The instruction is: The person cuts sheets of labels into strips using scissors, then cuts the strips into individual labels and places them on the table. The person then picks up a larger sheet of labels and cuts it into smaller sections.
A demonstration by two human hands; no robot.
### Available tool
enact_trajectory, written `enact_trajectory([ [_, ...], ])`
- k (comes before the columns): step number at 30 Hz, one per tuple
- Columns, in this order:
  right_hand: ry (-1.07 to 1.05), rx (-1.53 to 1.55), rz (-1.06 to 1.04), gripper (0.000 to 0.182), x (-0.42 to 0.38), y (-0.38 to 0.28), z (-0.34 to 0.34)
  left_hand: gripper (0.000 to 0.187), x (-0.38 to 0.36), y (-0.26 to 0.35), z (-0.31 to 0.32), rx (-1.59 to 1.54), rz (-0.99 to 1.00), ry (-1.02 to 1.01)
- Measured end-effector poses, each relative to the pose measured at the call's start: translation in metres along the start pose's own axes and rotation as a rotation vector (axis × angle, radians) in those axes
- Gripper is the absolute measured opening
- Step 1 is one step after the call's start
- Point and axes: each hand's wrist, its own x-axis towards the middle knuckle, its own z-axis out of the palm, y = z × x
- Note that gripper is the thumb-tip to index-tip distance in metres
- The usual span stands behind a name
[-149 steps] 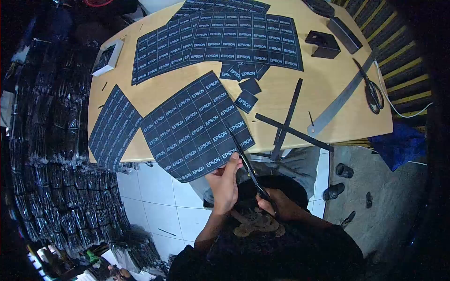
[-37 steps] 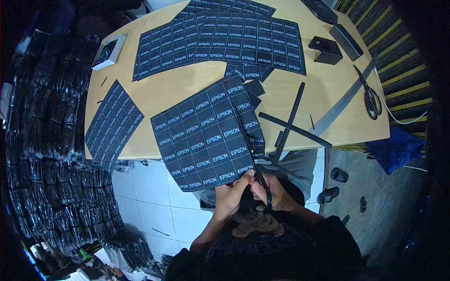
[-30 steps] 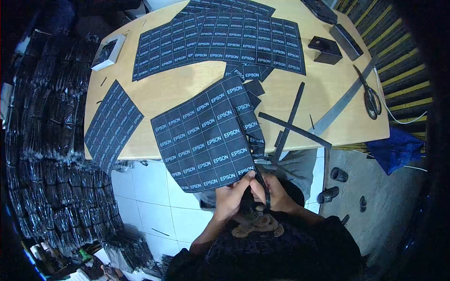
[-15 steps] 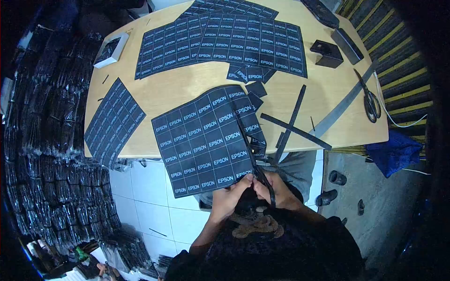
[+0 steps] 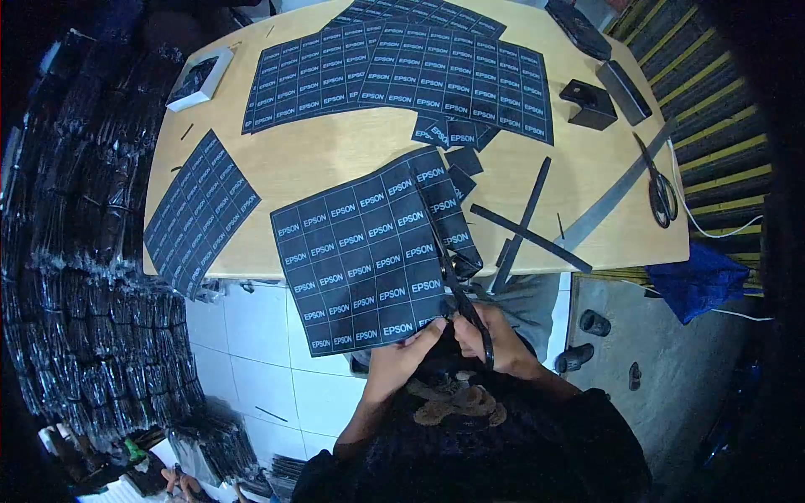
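Note:
My left hand [image 5: 401, 362] pinches the lower right corner of a black sheet [image 5: 352, 260] printed with rows of white EPSON labels. Thumb on top, it keeps the sheet tilted over the table's near edge. Black-handled scissors [image 5: 471, 323] are in my right hand [image 5: 501, 342], their blades along the sheet's right side, between two columns of labels. To the right of the blades, a strip [image 5: 444, 210] of labels is partly parted from the sheet and bends away. Small black cut pieces [image 5: 459, 180] lie just beyond it.
More printed sheets [image 5: 453, 75] overlap at the table's far side; another sheet [image 5: 172, 226] overhangs the left edge. Right are crossed black strips [image 5: 528, 230], a metal ruler [image 5: 612, 189], other scissors [image 5: 662, 197] and black boxes [image 5: 587, 105]. Bundled black packs [image 5: 101, 335] are piled at left.
The scissors remain at the sheet's right side, and the strip beside the blades has curled and shifted slightly. The whole view has also shifted a little.

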Motion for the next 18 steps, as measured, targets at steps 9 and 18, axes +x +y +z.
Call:
enact_trajectory([
  [9, 0.063, 0.153, 0.16, 0.03, -0.002, -0.008, 0.008, 0.011, 0.002, -0.002, 0.001, -0.055, 0.064, 0.042],
  [18, 0.079, 0.072, 0.13, 0.032, -0.002, -0.02, 0.009, 0.012, 0.006, -0.013, -0.006, 0.071, 0.106, -0.001],
])
